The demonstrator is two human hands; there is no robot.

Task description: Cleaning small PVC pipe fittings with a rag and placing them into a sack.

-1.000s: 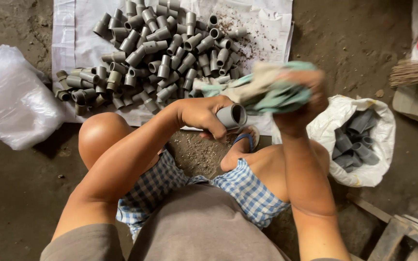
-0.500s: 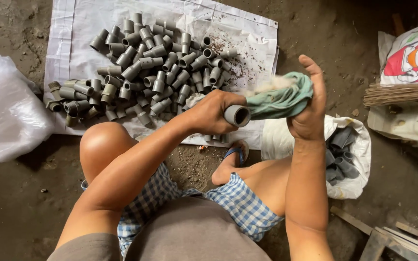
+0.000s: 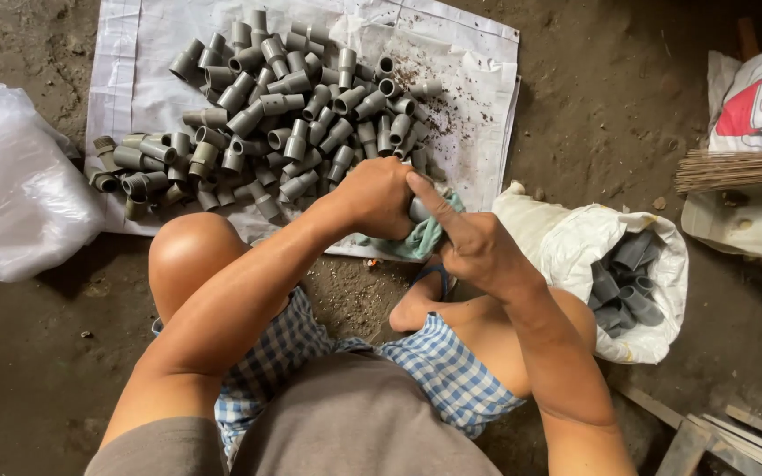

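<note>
Grey pipe fitting (image 3: 418, 210) sits gripped in the closed left hand (image 3: 374, 198) above the sheet (image 3: 134, 79), while the right hand (image 3: 474, 242), fingers curled, should press the green rag (image 3: 416, 240) firmly around it.

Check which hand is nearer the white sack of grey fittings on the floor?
Right. The right hand sits just beside the sack, its fingers on the green cloth. The left hand is farther off, on the far side of the cloth, next to the pile of fittings.
</note>
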